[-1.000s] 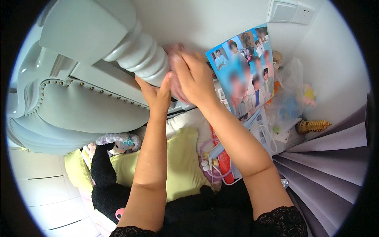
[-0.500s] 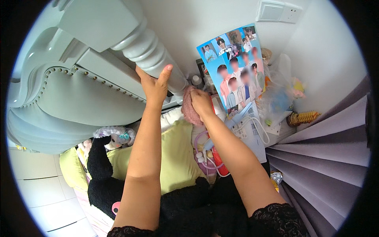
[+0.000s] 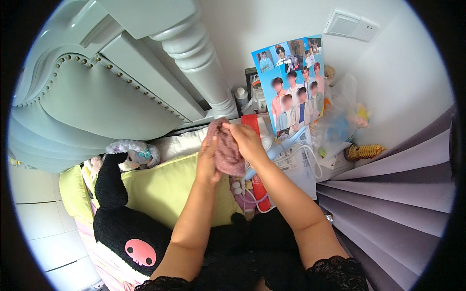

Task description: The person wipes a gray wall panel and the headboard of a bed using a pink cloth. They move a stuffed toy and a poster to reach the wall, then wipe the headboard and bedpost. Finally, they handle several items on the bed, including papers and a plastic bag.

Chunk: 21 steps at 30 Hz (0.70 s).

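A fuzzy dusty-pink cloth point(image 3: 227, 151) is bunched up between my two hands, in front of the bedpost's foot. My left hand point(image 3: 208, 159) grips its left side, fingers partly hidden by the folds. From the right, my right hand point(image 3: 246, 141) holds the cloth with its fingers curled over the upper edge. The turned, pale grey-green bedpost point(image 3: 196, 60) stands just beyond, apart from both hands. Beside it is the padded headboard point(image 3: 97, 109) with a row of studs. Under the hands lies a yellow-green pillow point(image 3: 170, 186).
A blue photo poster point(image 3: 291, 89) leans over the cluttered bedside top, near a small bottle point(image 3: 241, 96), a white cable point(image 3: 313, 162) and a clear plastic bag point(image 3: 342, 114). A black plush toy point(image 3: 126, 228) lies on the bed at left. Grey-purple curtains point(image 3: 388, 194) hang at right.
My left hand has come off the bedpost and down onto the cloth. My right hand has drawn the cloth away from the post's base, toward me and slightly left.
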{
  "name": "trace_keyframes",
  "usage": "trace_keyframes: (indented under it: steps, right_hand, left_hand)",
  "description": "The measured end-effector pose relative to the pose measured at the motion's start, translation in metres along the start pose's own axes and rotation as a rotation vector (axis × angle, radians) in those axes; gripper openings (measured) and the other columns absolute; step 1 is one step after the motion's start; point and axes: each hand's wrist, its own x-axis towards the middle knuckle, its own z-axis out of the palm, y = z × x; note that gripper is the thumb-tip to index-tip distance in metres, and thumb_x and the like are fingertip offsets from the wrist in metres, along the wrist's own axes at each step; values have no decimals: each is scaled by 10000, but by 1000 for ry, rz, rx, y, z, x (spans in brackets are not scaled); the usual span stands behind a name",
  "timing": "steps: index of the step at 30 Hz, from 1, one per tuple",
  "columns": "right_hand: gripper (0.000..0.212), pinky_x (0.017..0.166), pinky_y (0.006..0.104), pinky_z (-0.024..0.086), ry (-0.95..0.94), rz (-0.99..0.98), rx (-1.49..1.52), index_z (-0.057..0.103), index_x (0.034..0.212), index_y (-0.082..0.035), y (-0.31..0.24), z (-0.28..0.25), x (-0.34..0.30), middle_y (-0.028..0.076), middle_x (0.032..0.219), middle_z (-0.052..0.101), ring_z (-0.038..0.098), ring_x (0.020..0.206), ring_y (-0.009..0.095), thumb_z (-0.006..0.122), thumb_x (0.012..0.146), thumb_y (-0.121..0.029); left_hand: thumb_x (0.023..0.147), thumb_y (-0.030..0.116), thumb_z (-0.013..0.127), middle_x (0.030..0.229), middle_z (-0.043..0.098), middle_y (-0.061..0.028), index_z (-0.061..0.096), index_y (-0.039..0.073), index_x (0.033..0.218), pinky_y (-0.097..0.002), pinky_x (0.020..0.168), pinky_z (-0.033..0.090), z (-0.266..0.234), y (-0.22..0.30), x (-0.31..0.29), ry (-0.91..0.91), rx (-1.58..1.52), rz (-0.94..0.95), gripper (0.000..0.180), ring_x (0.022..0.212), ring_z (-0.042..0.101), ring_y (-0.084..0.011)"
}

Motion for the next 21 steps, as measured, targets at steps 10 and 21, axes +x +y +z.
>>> trace_keyframes:
  steps: [10, 21]
  right_hand:
    - [446, 854, 390, 455, 832, -425, -629, 547, 1212, 0, -108, -157, 40, 216, 1119, 571, 566, 1002, 282, 660, 801, -133]
    - [345, 731, 230, 474, 239, -170, -204, 621, 1117, 7, -152, -201, 35, 58, 966, 666, 614, 848, 93, 721, 806, -105]
  left_hand:
    - [907, 233, 595, 1289, 542, -128, 387, 62, 1381, -411, 971, 475, -21, 20, -19, -125, -180, -146, 545, 1146, 558, -271]
    - [876, 251, 615, 1264, 550, -145, 378, 22, 1380, -400, 955, 481, 26, 37, -16, -280, -42, -111, 602, 1117, 571, -273]
